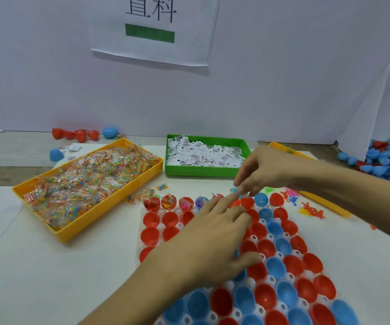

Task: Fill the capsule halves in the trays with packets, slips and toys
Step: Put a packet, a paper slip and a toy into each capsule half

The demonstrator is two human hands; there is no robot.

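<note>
So the white tray (pixel 255 245) of red and blue capsule halves (pixel 275 266) sits front and center on the surface (pixel 48 277), with the left hand (pixel 215 242) lying flat across it, fingers spread and relaxed, holding nothing. The right hand (pixel 266 170) hovers over the far row, fingertips pinching a small pale blue bit (pixel 234 190) I can't make out. Behind are a yellow bin of bead packets (pixel 91 184), a green bin of paper slips (pixel 204 156) and loose toys (pixel 311 209) off to the right.
</note>
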